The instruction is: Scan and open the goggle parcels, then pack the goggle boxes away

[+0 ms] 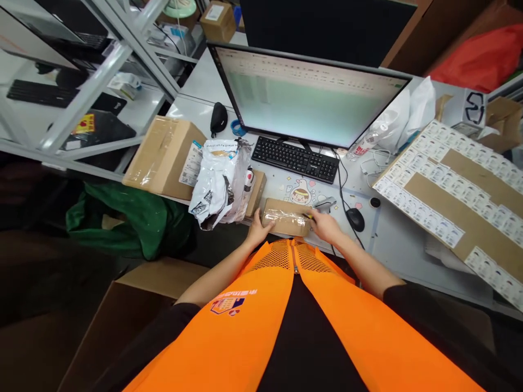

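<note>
Taped cardboard box [287, 213] lies at the front edge of the desk [392, 245], between the two hands, its long axis running left to right, shiny tape along its top! Left hand [259, 228] has its thumb and fingers parted around the box's left end, gripping it; right hand [326, 226] curls its fingers closed on a small dark-and-yellow tool [307, 215] at the right end.

Containers now: a big carton [165, 155] sits taped shut, white mailing bag [216, 174] beside it, contents hidden; an open carton [163, 277] gapes below, its inside too dark to read. Smaller brown box [256, 191] crowds the left hand; keyboard [295, 158] behind, mouse [355, 219] off right.
</note>
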Demonstrator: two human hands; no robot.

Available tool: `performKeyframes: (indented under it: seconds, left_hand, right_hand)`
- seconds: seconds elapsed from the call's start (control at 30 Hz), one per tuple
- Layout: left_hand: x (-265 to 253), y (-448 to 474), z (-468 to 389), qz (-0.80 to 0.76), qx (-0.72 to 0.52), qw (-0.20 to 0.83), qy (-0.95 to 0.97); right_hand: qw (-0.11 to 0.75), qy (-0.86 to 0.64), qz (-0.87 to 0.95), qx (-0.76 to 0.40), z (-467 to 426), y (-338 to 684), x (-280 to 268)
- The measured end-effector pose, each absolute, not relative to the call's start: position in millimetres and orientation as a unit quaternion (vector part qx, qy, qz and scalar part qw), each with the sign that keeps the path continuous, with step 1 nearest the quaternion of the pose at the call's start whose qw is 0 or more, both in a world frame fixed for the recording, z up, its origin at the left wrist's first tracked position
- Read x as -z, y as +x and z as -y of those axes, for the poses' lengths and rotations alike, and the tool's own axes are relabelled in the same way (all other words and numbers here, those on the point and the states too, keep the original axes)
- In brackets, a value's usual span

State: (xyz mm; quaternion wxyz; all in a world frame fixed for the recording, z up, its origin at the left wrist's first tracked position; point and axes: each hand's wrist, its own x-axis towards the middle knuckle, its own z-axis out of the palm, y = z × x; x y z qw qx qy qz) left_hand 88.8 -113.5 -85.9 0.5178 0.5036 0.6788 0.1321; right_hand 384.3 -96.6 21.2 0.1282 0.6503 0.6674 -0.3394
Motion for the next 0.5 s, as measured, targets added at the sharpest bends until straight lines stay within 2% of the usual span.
performKeyframes:
  seconds: [0.1,0.23,0.5]
  left_hand:
    - [88.0,83.4,128.7,-0.693,-0.052,0.552,0.461]
    - [87.3,84.1,132.1,-0.68,-0.049,0.566,0.463]
    - [81.4,82.6,135.2,-0.693,-0.029,0.535,0.482]
  right_hand:
    - [0.18,0.57,-0.734,0.324,58.9,318.6,-25.5]
    - [0.224,0.476,-0.787,0.323,36.8,252.7,-19.7]
    - [0.274,0.477,-0.782,0.294,52.6,242.7,-18.3]
